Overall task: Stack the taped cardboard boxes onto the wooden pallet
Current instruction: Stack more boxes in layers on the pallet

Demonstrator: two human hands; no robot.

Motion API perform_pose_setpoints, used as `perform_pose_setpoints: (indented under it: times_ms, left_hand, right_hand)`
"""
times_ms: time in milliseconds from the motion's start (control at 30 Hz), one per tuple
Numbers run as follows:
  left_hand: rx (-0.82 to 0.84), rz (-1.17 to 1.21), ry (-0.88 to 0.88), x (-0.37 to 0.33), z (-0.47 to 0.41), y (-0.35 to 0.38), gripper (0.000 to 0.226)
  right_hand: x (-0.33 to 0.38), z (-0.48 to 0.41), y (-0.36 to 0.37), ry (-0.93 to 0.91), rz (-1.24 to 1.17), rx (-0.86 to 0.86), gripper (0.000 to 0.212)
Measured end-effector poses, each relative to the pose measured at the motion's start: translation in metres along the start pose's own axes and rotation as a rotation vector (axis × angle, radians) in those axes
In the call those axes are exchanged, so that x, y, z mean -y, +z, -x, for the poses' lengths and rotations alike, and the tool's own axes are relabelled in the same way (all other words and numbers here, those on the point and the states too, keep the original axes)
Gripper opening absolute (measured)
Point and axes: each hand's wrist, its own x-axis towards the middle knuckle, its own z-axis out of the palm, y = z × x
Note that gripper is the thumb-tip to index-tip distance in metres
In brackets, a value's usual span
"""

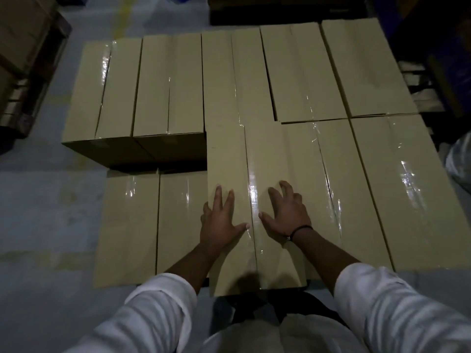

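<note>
Dim room. Tan taped box (226,154), long and narrow, with a glossy strip of clear tape along its centre seam. It sits on the near edge of the stack. A neighbour box (339,200) lies flush against its right side, and a lower box (130,225) sits a layer down on its left.

Both hands lie on the box's top face, either side of the seam. Left hand (221,220): grip wide, palm flat, fingers spread. Right hand (285,212): grip wide, thumb out toward the tape, fingertips bent and pressing down. Neither hand is closed round anything.

Black band (302,229) on the right wrist; white sleeves (158,309).
</note>
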Motion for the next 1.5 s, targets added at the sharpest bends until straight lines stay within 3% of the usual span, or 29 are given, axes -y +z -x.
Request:
perform_pose_setpoints:
  times_ms: [200, 400, 667, 900, 1267, 1500]
  left_hand:
    - [0.046, 0.056, -0.047, 0.006, -0.017, 0.021, 0.110]
    - [0.128, 0.012, -0.033, 0.011, -0.019, 0.019, 0.112]
    - [0.232, -0.027, 0.001, 0.013, -0.019, 0.012, 0.123]
    - [0.249, -0.102, 0.052, 0.011, -0.011, 0.011, 0.117]
    - [0.240, -0.208, 0.085, 0.019, 0.042, 0.043, 0.118]
    - [0.261, -0.221, 0.061, 0.027, 0.076, 0.075, 0.121]
  right_hand:
    - [0.012, -0.008, 0.014, 0.102, 0.181, 0.118, 0.083]
    - [0.018, -0.005, 0.026, 0.157, 0.090, 0.180, 0.092]
    - [-0.003, 0.023, 0.032, 0.082, 0.144, 0.224, 0.095]
    - [-0.022, 0.071, 0.041, 0.058, 0.193, 0.277, 0.104]
    - [-0.035, 0.113, 0.056, -0.025, 0.308, 0.377, 0.136]
    - [-0.051, 0.130, 0.058, -0.074, 0.326, 0.358, 0.113]
